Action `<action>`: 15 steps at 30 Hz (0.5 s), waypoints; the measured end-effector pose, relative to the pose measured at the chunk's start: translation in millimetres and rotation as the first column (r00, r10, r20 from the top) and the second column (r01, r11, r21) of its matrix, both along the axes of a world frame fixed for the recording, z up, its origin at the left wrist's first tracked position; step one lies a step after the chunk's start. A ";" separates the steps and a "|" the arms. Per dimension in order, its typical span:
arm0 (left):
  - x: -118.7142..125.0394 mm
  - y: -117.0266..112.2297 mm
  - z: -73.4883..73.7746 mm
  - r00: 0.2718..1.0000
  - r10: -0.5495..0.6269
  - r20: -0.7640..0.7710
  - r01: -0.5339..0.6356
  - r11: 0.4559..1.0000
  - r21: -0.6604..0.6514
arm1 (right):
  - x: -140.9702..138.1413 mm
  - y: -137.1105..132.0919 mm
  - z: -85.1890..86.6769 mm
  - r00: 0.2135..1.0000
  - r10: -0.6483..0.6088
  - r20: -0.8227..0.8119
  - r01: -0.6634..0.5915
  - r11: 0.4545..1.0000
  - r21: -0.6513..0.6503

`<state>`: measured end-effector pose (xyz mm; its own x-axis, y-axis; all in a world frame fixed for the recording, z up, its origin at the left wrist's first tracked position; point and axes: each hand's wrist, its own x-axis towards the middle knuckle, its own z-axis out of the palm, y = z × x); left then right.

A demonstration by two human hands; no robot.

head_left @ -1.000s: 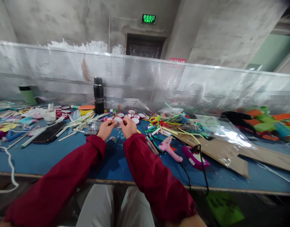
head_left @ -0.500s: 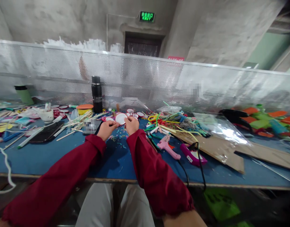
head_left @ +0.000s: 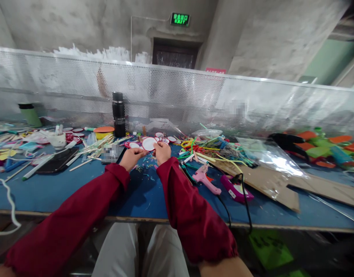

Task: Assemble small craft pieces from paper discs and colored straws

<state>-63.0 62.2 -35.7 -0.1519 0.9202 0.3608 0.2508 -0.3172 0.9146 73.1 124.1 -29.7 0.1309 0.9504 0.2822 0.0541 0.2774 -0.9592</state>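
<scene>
Right hand [head_left: 162, 152]: grip pinched closed on the red-rimmed disc [head_left: 149, 144] at its right edge, disc up over the surface [head_left: 87, 188]. Left hand [head_left: 132, 157]: fingertips bunched near the disc's lower left; can't tell if that grip has anything. Risk: one-sided pinch could let it twist, drop among scraps [head_left: 148, 177].

The person's 2 arms [head_left: 226, 267], in loose dark-red fabric sleeves [head_left: 75, 215], reach forward and converge. The bare left hand [head_left: 132, 158] pinches its fingertips [head_left: 142, 152] together; the bare right hand [head_left: 162, 153], just beside it, is curled in a pinch.
</scene>
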 end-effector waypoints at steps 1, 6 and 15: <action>0.0 -0.2 0.0 1.000 -0.003 0.004 0.003 1.000 -0.002 | 0.1 -0.6 0.3 1.000 0.004 -0.002 -0.004 1.000 -0.002; 0.8 -2.2 2.0 0.999 -0.024 0.033 0.027 0.997 -0.067 | 0.7 -3.5 1.7 1.000 0.012 -0.005 -0.012 1.000 -0.004; 4.1 -6.8 7.8 0.995 -0.044 0.095 0.058 0.987 -0.150 | 1.5 -9.9 2.4 1.000 -0.017 0.025 0.015 0.998 0.058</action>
